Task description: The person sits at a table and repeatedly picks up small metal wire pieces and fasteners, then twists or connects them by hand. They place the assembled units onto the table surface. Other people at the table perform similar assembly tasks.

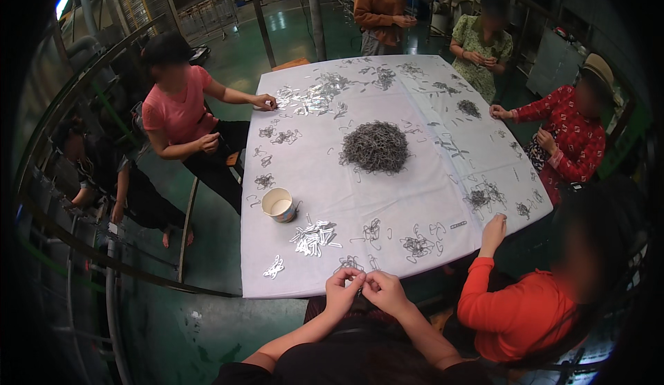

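Observation:
At the near edge of the table, my left hand and my right hand meet with fingertips pinched together. What lies between them is too small and covered to make out. Just past my fingers is a small heap of bent grey wire hooks. More wire hooks lie loose to the right. A pile of shiny flat metal strips is spread to the left, with a smaller cluster of pale metal pieces near the left corner.
A large mound of grey wire hooks sits mid-table on the white cloth. A paper tub stands at the left. Several people work around the table; the one in red-orange sits close on my right, hand on the tabletop.

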### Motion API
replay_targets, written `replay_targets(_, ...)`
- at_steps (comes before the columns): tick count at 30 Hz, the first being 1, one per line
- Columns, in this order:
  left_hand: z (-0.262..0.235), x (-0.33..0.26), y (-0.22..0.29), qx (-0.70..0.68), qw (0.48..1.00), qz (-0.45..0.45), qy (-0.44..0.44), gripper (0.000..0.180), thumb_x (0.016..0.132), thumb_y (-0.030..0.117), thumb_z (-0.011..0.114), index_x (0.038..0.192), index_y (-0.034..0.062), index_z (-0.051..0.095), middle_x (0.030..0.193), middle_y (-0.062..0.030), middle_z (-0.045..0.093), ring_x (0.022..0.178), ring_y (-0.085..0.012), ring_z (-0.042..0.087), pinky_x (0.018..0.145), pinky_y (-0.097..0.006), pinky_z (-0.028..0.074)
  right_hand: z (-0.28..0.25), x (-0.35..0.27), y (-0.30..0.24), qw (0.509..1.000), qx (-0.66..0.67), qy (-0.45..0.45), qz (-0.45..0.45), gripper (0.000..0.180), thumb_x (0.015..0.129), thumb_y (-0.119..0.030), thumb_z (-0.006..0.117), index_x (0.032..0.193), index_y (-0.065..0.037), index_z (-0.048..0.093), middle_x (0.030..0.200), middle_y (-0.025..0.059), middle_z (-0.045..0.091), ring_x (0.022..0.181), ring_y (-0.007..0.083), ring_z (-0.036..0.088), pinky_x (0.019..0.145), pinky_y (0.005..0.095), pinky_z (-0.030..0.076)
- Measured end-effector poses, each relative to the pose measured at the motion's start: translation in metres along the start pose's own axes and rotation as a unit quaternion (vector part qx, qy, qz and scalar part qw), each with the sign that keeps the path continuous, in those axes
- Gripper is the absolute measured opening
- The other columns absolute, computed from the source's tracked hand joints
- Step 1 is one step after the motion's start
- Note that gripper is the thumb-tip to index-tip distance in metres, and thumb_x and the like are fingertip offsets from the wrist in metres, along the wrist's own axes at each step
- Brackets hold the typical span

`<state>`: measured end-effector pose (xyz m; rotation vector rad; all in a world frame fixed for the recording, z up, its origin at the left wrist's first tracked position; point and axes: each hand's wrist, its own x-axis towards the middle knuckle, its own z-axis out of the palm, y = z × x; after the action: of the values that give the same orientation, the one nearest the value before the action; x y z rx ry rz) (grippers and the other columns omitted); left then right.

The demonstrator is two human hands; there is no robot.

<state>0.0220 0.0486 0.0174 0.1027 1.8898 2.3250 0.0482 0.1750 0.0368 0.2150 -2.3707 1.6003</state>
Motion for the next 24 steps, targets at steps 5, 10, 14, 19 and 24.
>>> replay_targets(5, -0.003, -0.001, 0.005, 0.058, 0.993, 0.106, 0.000, 0.007, 0.074, 0.003, 0.062, 0.078, -0.0011, 0.057, 0.079, -0.0062, 0.057, 0.078, -0.0133, 0.052, 0.073, -0.025, 0.040, 0.002, 0.001, -0.002, 1.000, 0.003, -0.007, 0.013, 0.011, 0.070, -0.003, 0.064, 0.075, 0.000, 0.056, 0.062, 0.0046, 0.055, 0.050, 0.0066, 0.048, 0.047, 0.0210, 0.041)
replay_targets(10, -0.009, -0.001, 0.000, 0.028, 0.991, 0.128, 0.013, 0.007, 0.073, 0.000, 0.061, 0.077, -0.0016, 0.057, 0.079, -0.0084, 0.056, 0.078, -0.0154, 0.053, 0.072, -0.026, 0.041, 0.004, -0.003, 0.013, 0.993, 0.100, -0.047, 0.039, 0.013, 0.072, -0.005, 0.063, 0.080, 0.000, 0.055, 0.064, 0.0036, 0.055, 0.051, 0.0068, 0.049, 0.050, 0.0197, 0.041)
replay_targets(14, -0.010, -0.004, 0.014, 0.009, 0.991, 0.134, 0.000, 0.007, 0.072, -0.002, 0.060, 0.078, -0.0012, 0.056, 0.080, -0.0093, 0.057, 0.077, -0.0165, 0.052, 0.072, -0.027, 0.041, -0.004, 0.022, 0.054, 0.995, 0.048, 0.024, 0.084, 0.041, 0.068, -0.016, 0.068, 0.103, -0.003, 0.051, 0.087, 0.0106, 0.056, 0.073, 0.0188, 0.054, 0.063, 0.0292, 0.044)
replay_targets(19, -0.017, -0.009, 0.015, 0.043, 0.986, 0.163, -0.005, 0.007, 0.072, -0.003, 0.060, 0.076, -0.0004, 0.055, 0.078, -0.0082, 0.057, 0.077, -0.0170, 0.052, 0.072, -0.027, 0.041, -0.003, 0.076, 0.111, 0.934, -0.357, 0.006, 0.035, 0.063, 0.063, -0.033, 0.071, 0.117, -0.010, 0.047, 0.118, 0.0123, 0.041, 0.109, 0.0284, 0.037, 0.086, 0.0398, 0.035)
replay_targets(24, -0.021, -0.016, 0.009, 0.066, 0.978, 0.197, -0.024, 0.006, 0.074, -0.003, 0.058, 0.078, -0.0006, 0.054, 0.081, -0.0100, 0.056, 0.079, -0.0177, 0.051, 0.074, -0.028, 0.041, 0.011, 0.091, 0.157, 0.907, -0.407, -0.097, 0.048, 0.059, 0.063, -0.031, 0.071, 0.114, -0.011, 0.049, 0.114, 0.0107, 0.043, 0.104, 0.0274, 0.040, 0.085, 0.0382, 0.035)
